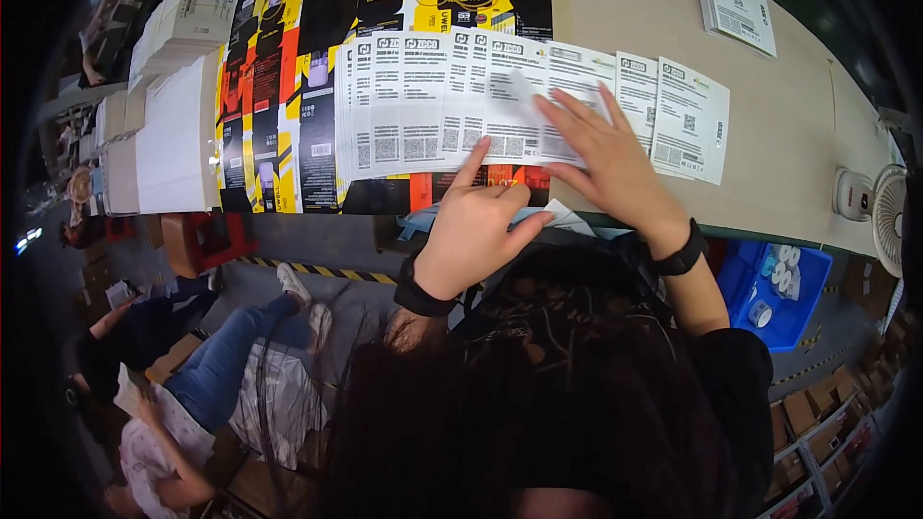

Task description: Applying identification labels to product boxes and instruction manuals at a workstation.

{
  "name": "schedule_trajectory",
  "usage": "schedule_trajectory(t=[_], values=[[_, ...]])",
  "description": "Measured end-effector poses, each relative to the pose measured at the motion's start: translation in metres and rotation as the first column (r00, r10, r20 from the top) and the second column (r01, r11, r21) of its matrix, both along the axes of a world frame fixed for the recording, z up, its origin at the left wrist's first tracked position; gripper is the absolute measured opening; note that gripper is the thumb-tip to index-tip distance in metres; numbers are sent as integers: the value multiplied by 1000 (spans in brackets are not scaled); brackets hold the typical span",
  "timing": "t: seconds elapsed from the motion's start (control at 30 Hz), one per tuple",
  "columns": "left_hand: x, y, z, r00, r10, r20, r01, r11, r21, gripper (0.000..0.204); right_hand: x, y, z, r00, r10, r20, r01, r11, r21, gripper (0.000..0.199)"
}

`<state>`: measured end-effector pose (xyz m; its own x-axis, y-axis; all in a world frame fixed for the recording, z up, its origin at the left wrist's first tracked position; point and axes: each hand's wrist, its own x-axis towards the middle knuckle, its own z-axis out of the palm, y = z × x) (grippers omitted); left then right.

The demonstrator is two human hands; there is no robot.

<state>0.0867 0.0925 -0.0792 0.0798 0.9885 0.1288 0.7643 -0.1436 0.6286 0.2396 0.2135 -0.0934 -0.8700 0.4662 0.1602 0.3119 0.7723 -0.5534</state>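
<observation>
Flat and spread, the right hand (604,161) lies on the fanned row of white leaflets (433,101), fingers splayed and pointing up and to the left over the sheets near the row's right end. It presses rather than pinches; nothing is lifted under it. The left hand (478,231) sits just below and to the left of it, at the table's near edge, loosely curled with the forefinger stretched up to touch the lower edge of a leaflet; whether the thumb and other fingers hold anything I cannot tell.

The leaflets overlap like roof tiles in a band whose long axis runs left to right across the table (615,0), each sheet standing upright across that band. Most of the row stretches away to the left of both hands, so the left hand is nearer that part; two more leaflets (678,115) lie just right of the right hand.

Under the row lie black, yellow and orange printed box flats (288,86). White stacks (178,130) sit at the far left, a small leaflet pile (735,0) at the far right corner. Below the table's edge are a blue bin (774,293) and a small fan (885,207).
</observation>
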Motion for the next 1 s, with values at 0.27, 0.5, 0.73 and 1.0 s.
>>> schedule_trajectory(t=[0.27,0.5,0.73,1.0], values=[[0,-1,-4,1000,17,14,-17,999,45,25,17,5,0,911,-378,-164,302,883,-358,33],[1,0,-3,1000,13,7,-13,1000,6,25,-11,12,-3,727,-676,-117,119,292,-949,10],[2,0,-3,1000,22,23,-22,1000,5,25,-23,-3,-12,663,-740,-114,178,303,-936,9],[1,0,-4,999,10,35,-10,1000,1,24,-28,-8,-22,645,-749,-150,172,334,-927,10]])
